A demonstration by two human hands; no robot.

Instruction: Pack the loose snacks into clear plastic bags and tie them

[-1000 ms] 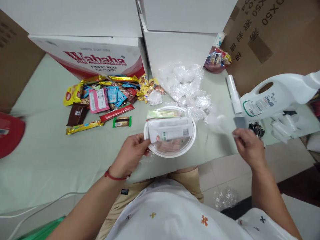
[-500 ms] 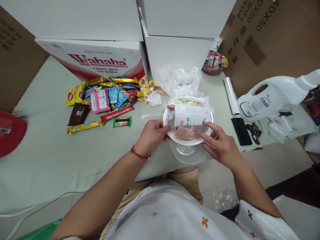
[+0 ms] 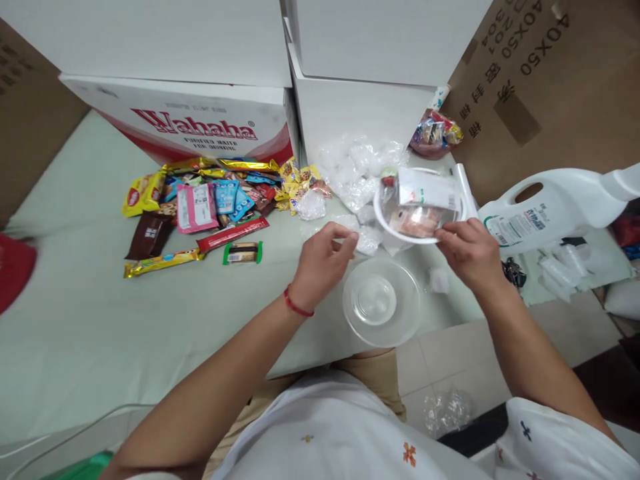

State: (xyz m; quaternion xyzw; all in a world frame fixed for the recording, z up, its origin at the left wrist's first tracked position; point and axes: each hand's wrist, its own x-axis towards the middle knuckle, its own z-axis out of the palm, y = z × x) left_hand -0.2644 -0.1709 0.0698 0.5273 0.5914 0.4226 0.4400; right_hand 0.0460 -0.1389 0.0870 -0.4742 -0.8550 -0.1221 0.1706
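Observation:
My right hand [image 3: 470, 253] pinches the near right rim of a white-rimmed bowl [image 3: 383, 217], which is tilted and raised above the table. Inside the bowl lie a white printed packet [image 3: 430, 189] and pinkish wrapped food [image 3: 417, 221]. My left hand [image 3: 327, 257] is off the bowl, its fingers half curled with a small gap between thumb and forefinger, and nothing visible in it. Just right of that hand, a clear round plastic bowl [image 3: 410, 300] rests near the table's front edge. Crumpled clear plastic wrap [image 3: 367, 240] lies beyond my left fingertips.
Several packaged snacks [image 3: 195, 207] are heaped at left before a Wahaha carton [image 3: 200, 120]. Bubble-like clear wrap [image 3: 350, 163] lies at the back. A white detergent jug [image 3: 530, 213], a white roll [image 3: 467, 190] and keys [image 3: 514, 272] are at right.
The white-rimmed bowl has moved right and away from me in my right hand. My left hand has let go of it. The clear bowl beneath is now uncovered.

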